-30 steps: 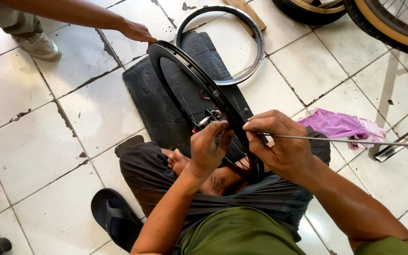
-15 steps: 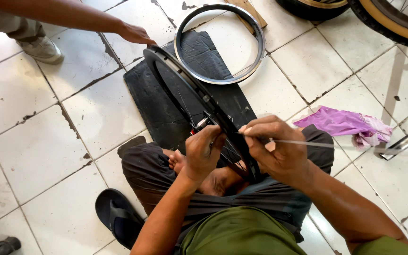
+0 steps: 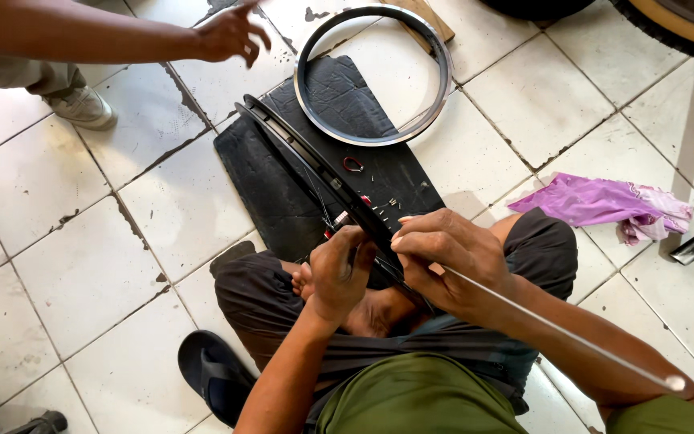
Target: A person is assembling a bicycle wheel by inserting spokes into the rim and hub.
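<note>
View from above of a seated person with crossed legs; both forearms reach forward from the bottom edge and meet over the lap. The left hand (image 3: 339,273) is curled into a loose fist, knuckles up, fingers closed about the lower part of a black wheel rim (image 3: 315,173); what lies inside the fist is hidden. The right hand (image 3: 451,257) is bent at the wrist, fingertips pinched together on the near end of a thin metal spoke (image 3: 556,328), a straight, bright rod that runs down and right over the forearm to a small flat head. The black rim is a narrow matt hoop seen nearly edge-on, tilted, its far end resting on a black rubber mat (image 3: 283,185), its near end between the two hands; the mat is rough, dull and roughly rectangular. On the mat's far part lies a second rim (image 3: 443,72), flat, circular, of polished metal; small loose metal bits (image 3: 385,207) lie scattered beside the black rim. A crumpled purple cloth (image 3: 604,205) lies on the worn white floor tiles (image 3: 82,265); another person's hand (image 3: 230,34) hangs above the tiles at upper left, fingers spread, apart from the black rim.
</note>
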